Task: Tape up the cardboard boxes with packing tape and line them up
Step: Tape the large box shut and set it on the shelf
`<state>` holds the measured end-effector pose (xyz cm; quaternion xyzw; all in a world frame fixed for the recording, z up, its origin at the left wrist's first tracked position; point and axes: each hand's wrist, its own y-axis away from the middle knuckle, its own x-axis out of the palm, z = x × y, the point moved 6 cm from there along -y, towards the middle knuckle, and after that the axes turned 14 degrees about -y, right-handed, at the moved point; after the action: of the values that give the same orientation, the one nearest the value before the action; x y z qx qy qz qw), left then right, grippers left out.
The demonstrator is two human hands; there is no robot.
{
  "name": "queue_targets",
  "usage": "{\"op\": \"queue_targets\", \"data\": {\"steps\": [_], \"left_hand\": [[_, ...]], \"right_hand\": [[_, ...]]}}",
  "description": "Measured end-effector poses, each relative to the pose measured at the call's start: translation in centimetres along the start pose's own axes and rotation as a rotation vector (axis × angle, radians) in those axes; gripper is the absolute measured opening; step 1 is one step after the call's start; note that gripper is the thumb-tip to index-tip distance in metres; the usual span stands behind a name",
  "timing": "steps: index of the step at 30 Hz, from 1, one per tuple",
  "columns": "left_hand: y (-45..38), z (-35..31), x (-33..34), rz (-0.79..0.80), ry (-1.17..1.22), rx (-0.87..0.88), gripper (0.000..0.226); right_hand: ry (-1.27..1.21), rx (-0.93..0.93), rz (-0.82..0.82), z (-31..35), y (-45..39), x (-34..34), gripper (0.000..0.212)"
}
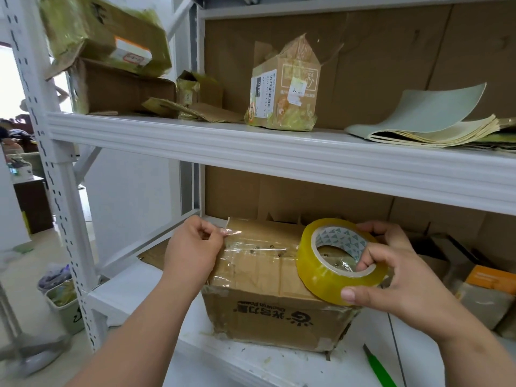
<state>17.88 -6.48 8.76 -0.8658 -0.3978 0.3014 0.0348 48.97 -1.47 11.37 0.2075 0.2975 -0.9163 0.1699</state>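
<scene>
**Tape stretched over a box on the lower shelf**

A worn cardboard box (268,286) sits on the white lower shelf (156,311) of a metal rack, its printed front face turned toward the camera with the lettering upside down. Old clear tape wrinkles across its top.

The left hand (192,247) is at the box's upper left corner, thumb and fingertips pinching the free end of a strip of clear tape (251,247) that runs across the top of the box toward the roll. The right hand (391,277) grips a roll of yellowish packing tape (340,261) held tilted just above the box's right edge: the thumb presses the outer rim from below, one finger hooks inside the cardboard core, and other fingers curl over the far side of the roll.

To the right of the box, near the front edge of the same shelf, lies a green-handled tool (378,367); only part of it shows, so its kind cannot be told. Further right, more boxes (474,289) stand blurred at the frame's edge.

On the upper shelf (251,143) stands a small torn box with shipping labels (282,93), its top flaps raised. A stack of curled sheets (424,121) lies to its right, and several battered cardboard boxes (117,65) are piled at the left. Sheets of brown cardboard line the back of the rack.
</scene>
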Motion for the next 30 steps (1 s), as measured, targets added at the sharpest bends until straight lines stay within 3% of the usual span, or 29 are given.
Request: {"op": "queue_targets", "data": {"steps": [3,7,10,12,15,21,25,30], "left_hand": [[0.2,0.2,-0.2,-0.031,0.002,-0.014,0.016],[-0.2,0.5,0.3,0.045,0.035,-0.064,0.015],[-0.7,1.1,0.8,0.137,0.244,-0.180,0.007],[-0.7,1.4,1.2,0.179,0.423,-0.262,0.021],[-0.7,1.6,1.5,0.187,0.469,-0.265,0.019],[-0.3,1.5,0.9,0.080,0.207,-0.141,0.012],[0.2,0.3,0.4,0.055,-0.079,0.062,0.015],[0.4,-0.3,2.0,0.264,-0.584,0.271,0.060]], "right_hand": [[0.007,0.006,0.003,-0.1,-0.1,0.0,0.073],[-0.001,0.009,0.008,-0.2,-0.2,0.0,0.066],[-0.018,0.008,0.008,-0.4,-0.4,-0.1,0.071],[-0.034,0.007,0.005,-0.6,-0.4,-0.1,0.071],[-0.047,-0.006,-0.005,-0.8,-0.4,-0.1,0.070],[-0.057,-0.013,-0.026,-1.0,-0.3,0.0,0.065],[-0.049,-0.010,-0.029,-1.1,-0.4,-0.1,0.056],[-0.050,-0.014,-0.018,-1.0,-0.5,-0.2,0.061]]}}
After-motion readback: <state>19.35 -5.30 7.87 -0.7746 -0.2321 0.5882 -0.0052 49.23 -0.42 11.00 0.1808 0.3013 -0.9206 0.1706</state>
